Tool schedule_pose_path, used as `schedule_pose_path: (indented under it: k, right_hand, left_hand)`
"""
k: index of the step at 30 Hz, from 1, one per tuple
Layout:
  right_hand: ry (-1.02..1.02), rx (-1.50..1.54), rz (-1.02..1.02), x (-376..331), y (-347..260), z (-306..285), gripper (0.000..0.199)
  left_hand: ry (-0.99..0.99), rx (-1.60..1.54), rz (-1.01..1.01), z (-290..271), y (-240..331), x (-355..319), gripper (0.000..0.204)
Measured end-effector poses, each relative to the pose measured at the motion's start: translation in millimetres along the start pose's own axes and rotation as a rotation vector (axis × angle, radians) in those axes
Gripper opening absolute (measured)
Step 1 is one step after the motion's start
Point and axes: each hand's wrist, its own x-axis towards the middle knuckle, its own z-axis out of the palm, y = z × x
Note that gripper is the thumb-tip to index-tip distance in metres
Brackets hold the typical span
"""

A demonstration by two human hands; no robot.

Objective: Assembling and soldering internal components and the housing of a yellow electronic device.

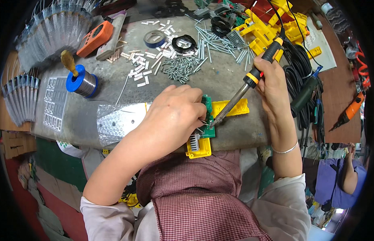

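My right hand [272, 78] is wrapped round the black and yellow handle of a soldering iron [234, 99]. The iron slants down to the left, its tip at a green circuit board [210, 130]. Over the board my left hand [177, 110] is closed, fingertips pinched at its surface near the tip. Something thin shows by those fingertips, too small to name. The board lies over a yellow plastic housing [200, 153] near the bench's front edge, with a ribbed grey metal piece [194, 142] in it. Another yellow housing part [235, 107] lies just beyond, under the iron.
A solder wire spool [83, 83], an orange device [95, 38] and a bubble-wrapped item [120, 122] lie left. Small screws [179, 69], long screws [213, 38] and a tape roll [154, 39] are beyond my hands. Black cables [293, 76] and yellow housings [261, 30] crowd the right. Another person [341, 180] is far right.
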Motion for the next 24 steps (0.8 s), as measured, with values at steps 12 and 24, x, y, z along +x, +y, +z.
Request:
schedule_pose_path:
  k: [12, 24]
  right_hand:
    - [-0.029, 0.021, -0.025, 0.6, 1.2, -2.6, 0.017]
    - [0.031, -0.007, -0.051, -3.7, -10.6, -6.1, 0.018]
  left_hand:
    - [-0.047, 0.031, 0.041, 7.2, -7.0, -2.2, 0.013]
    - [-0.010, -0.045, 0.118, 9.4, -8.6, -10.3, 0.019]
